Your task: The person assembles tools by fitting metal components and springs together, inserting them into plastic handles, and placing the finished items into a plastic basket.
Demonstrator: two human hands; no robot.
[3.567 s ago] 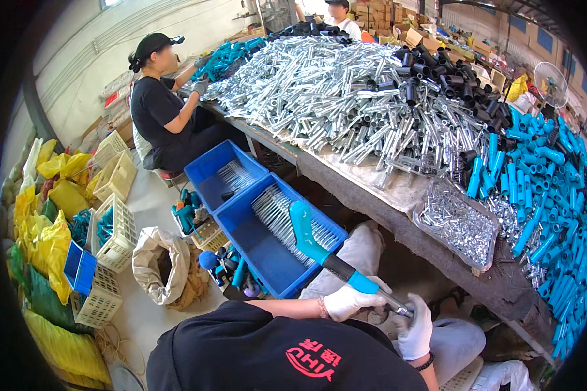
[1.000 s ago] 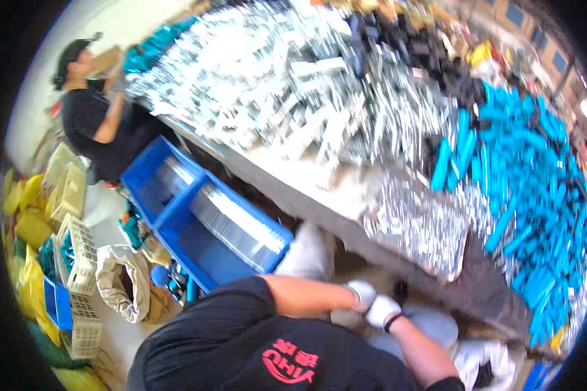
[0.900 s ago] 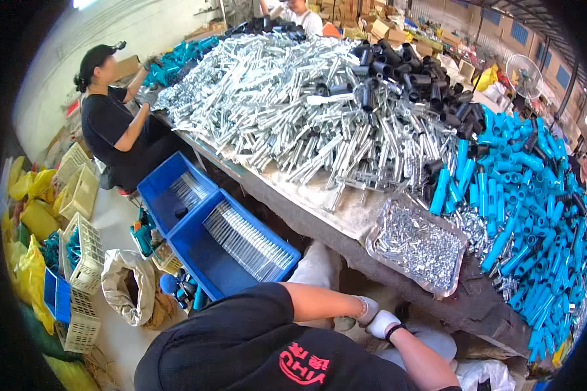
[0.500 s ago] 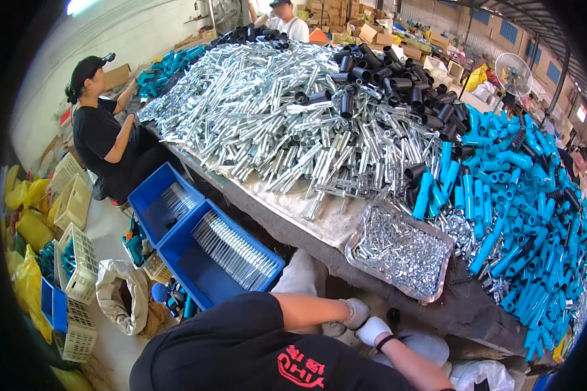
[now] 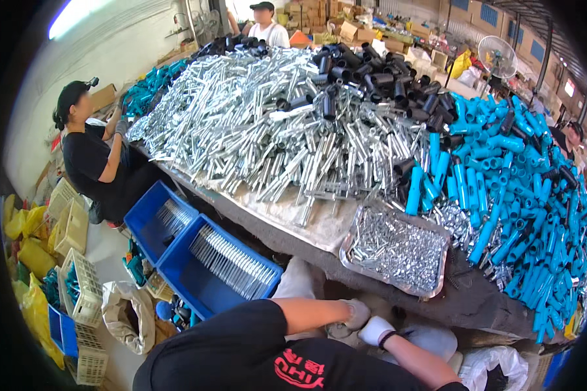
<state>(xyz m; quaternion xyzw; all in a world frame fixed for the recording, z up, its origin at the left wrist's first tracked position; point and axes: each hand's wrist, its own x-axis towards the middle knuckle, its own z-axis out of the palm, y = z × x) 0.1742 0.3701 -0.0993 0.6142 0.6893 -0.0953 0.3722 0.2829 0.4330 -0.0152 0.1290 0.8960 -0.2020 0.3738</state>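
My left hand [image 5: 357, 314] and my right hand [image 5: 376, 331], both in pale work gloves, meet low in front of my body, below the table's near edge. Their fingers look curled closed; whatever they hold, if anything, is hidden. A metal tray [image 5: 395, 251] of small shiny metal parts lies on the table just beyond them. Left of my knee stands a blue bin [image 5: 195, 280] with a row of silver metal rods along one side.
Silver tubular parts [image 5: 241, 124] are heaped on the table, with black sleeves [image 5: 372, 75] behind and teal tubes [image 5: 489, 169] at right. Another blue bin [image 5: 151, 218], crates [image 5: 85, 287] and an open sack [image 5: 125, 313] stand at left. A co-worker [image 5: 91, 150] works at the far left.
My view has shifted slightly. My hands stay together below the table edge. The co-worker at the left has raised their hands a little near the heap.
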